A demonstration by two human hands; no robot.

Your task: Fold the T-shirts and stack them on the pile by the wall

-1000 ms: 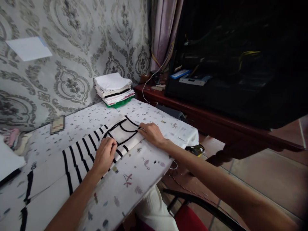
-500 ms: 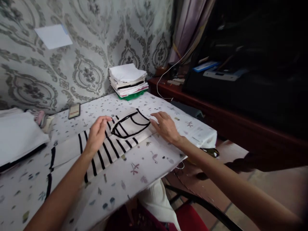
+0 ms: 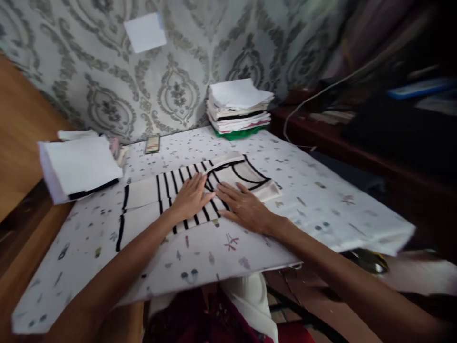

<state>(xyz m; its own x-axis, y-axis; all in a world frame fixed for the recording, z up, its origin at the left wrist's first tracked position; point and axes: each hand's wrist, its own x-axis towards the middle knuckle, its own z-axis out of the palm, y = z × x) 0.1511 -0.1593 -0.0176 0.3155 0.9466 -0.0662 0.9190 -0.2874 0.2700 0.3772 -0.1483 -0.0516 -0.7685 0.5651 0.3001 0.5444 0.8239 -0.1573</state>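
A folded white knit garment with black stripes and black trim (image 3: pixel 143 195) lies lengthwise on the patterned white cloth (image 3: pixel 221 262) of the table. My left hand (image 3: pixel 190 196) rests flat on its striped middle, fingers stretched out. Close beside it, my right hand (image 3: pixel 244 207) lies flat on the garment near the black-edged neckline, fingers extended. The two hands almost meet at the fingertips. Neither grips the fabric. Parts of the stripes are hidden beneath the palms.
At the back stands a stack of folded clothes (image 3: pixel 239 105) with a green piece at the bottom. Another pile of white fabric (image 3: pixel 84 164) sits at the left edge. A small card-like item (image 3: pixel 152 144) lies near the wall. A white cable (image 3: pixel 303 102) runs along the dark furniture at right.
Both hands have come down flat onto the garment and closer together; the right one moved in from beyond its neckline end. The view has turned left. The garment's neckline end looks changed in shape.
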